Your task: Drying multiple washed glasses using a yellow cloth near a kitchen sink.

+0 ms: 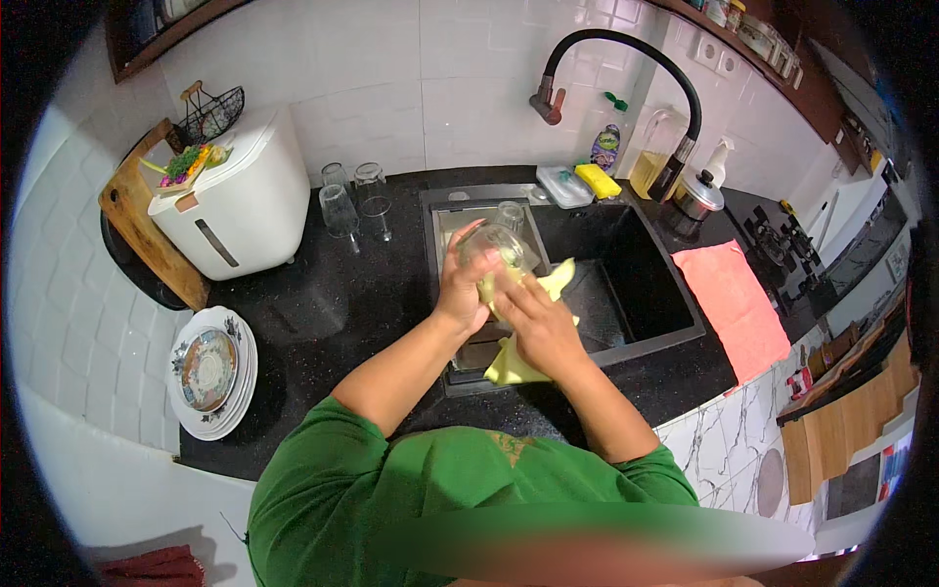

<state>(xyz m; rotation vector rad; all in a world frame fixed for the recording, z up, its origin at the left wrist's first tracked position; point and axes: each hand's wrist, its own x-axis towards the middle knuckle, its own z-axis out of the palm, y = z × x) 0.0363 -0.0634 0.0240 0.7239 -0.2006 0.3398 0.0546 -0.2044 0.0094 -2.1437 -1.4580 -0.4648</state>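
Note:
My left hand (463, 282) is wrapped around a clear drinking glass (490, 241), held tilted above the left part of the sink. A yellow-green cloth (515, 365) hangs from my right hand (539, 319), whose fingers press part of it at the mouth of the glass. Motion blurs those fingers, and they hide how far the cloth goes in. Behind the held glass, another clear glass (510, 214) stands on the metal drainer. Beneath both hands lies the black sink (664, 293).
Several upturned glasses (339, 209) stand left of the sink. Stacked plates (213, 374) and a white bin (242, 202) are farther left. A black faucet (689, 95) arches over a yellow sponge (598, 181) and dish soap (607, 143). A coral cloth (733, 308) drapes the right counter edge.

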